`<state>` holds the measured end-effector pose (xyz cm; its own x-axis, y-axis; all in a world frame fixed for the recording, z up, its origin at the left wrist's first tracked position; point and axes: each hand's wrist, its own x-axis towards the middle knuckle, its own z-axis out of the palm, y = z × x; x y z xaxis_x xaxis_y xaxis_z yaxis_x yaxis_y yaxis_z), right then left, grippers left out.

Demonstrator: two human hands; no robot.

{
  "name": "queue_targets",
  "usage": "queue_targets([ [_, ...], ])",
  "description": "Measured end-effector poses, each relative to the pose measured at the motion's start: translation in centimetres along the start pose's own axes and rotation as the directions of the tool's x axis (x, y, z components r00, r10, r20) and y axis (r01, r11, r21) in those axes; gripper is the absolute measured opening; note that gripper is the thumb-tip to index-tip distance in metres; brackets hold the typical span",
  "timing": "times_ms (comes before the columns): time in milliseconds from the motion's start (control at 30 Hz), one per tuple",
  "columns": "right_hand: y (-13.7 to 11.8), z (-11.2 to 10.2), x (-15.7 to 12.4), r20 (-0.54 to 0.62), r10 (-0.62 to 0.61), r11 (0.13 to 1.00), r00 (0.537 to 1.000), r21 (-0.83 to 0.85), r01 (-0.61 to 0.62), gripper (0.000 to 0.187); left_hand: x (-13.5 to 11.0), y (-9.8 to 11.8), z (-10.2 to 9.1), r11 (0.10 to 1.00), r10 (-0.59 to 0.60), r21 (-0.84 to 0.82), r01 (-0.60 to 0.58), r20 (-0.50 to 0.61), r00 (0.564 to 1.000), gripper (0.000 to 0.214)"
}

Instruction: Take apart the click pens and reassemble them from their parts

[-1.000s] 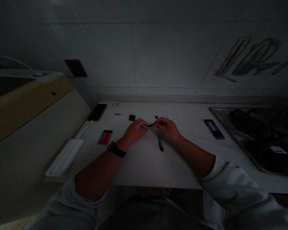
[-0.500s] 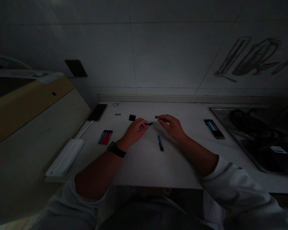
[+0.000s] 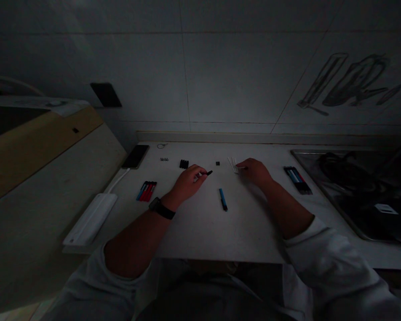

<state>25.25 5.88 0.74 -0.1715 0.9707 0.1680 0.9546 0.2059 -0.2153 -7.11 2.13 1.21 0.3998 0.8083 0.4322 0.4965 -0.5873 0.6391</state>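
My left hand (image 3: 190, 179), with a black watch on its wrist, is closed in a pinch on a small black pen part (image 3: 210, 172) that juts out past the fingertips. Over to the right, my right hand (image 3: 255, 171) has its fingertips pressed together on a thin white pen refill, at the edge of several such refills (image 3: 233, 165). A blue and black pen (image 3: 223, 199) lies on the counter between my forearms. Behind the hands is a tiny black piece (image 3: 218, 163). Several short black parts (image 3: 184, 164) lie in a row beyond my left hand.
Several springs (image 3: 164, 159) lie at the back left, near a phone (image 3: 136, 156). Red and blue pen barrels (image 3: 146, 191) are left of my wrist, a white power strip (image 3: 92, 218) further left. A pack of pens (image 3: 298, 180) lies beside the sink rim (image 3: 324, 198) on the right.
My right hand has moved right, away from the tiny black piece to the white refills, which are now uncovered. My left hand stays in place with the black pen part.
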Motion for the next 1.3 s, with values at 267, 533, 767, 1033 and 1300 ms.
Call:
queue_targets([
  [267,-0.2,-0.4,-0.1,0.109,-0.013,0.995,0.994,-0.097,0.024,0.031,0.0,0.1,0.0,1.0,-0.003,-0.018,0.003,0.003,1.0,0.009],
  [533,-0.5,-0.4,-0.3,0.098,0.002,0.998,0.995,-0.062,0.004,0.039,0.0,0.3,-0.1,1.0,-0.003,0.003,0.003,0.027,1.0,0.009],
  [767,-0.7,-0.7,-0.6,0.06,-0.031,0.99,0.998,-0.139,0.039,0.03,0.0,0.3,-0.1,1.0,0.004,0.004,-0.004,0.028,1.0,0.009],
  [1033,-1.4,-2.7,-1.6,0.139,-0.05,0.978,0.989,-0.196,0.077,0.014,-0.1,-0.1,0.0,1.0,0.004,0.02,-0.005,0.039,0.999,0.01],
  [1300,-3.7,-2.4,-2.3,0.249,-0.23,0.958,0.941,-0.112,0.264,0.012,0.0,-0.1,-0.1,1.0,0.01,0.021,-0.011,0.05,0.999,0.01],
])
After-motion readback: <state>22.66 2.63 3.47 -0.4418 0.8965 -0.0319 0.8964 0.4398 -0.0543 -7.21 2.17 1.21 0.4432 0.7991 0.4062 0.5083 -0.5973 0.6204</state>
